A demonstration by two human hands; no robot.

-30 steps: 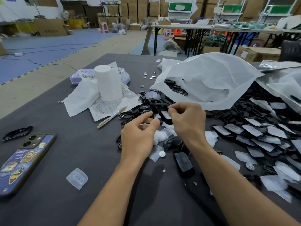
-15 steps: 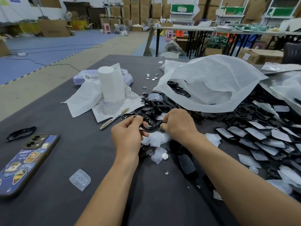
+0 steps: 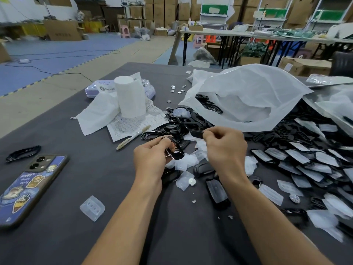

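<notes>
Head view: left hand (image 3: pixel 150 159) grips black frame (image 3: pixel 178 154), right hand (image 3: pixel 225 148) pinches maybe 1 black strip (image 3: pixel 196 133) near white bag (image 3: pixel 248 96); the fingertip-only pinch may let it slip.

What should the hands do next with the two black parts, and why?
Probably bring the right hand toward the left hand and line up its small black part with the black shell. Each hand holds one piece, and the two pieces are held apart above the table.
</notes>
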